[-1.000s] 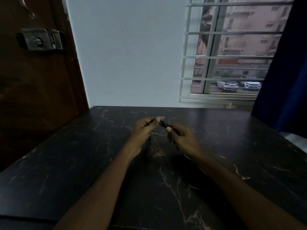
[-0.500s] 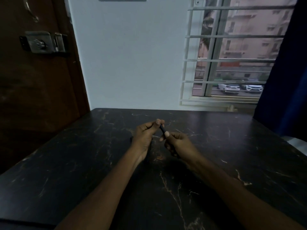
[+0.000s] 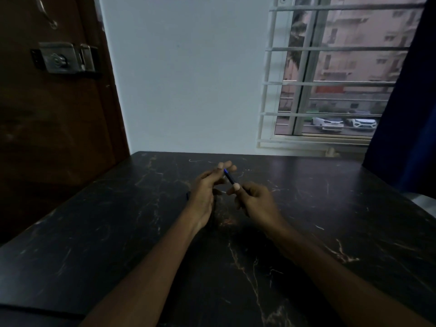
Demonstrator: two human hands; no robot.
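Note:
A thin dark pen [image 3: 229,177] with a blue tip is held between both hands above the black marble table [image 3: 330,220]. My right hand [image 3: 253,200] grips its near end, thumb and forefinger curled round the barrel. The far, blue end lies at the fingertips of my left hand [image 3: 207,187], whose fingers pinch it. A small dark object [image 3: 188,195] pokes out just left of my left hand; what it is stays unclear.
A brown door [image 3: 56,119] with a metal lock [image 3: 63,58] stands along the table's left side. A barred window [image 3: 330,74] and a dark blue curtain [image 3: 408,97] are at the back right. A white wall runs behind the table.
The pen now shows more of its length between the hands, with the left fingertips lifted a little farther away. Both hands stayed at the same spot over the table.

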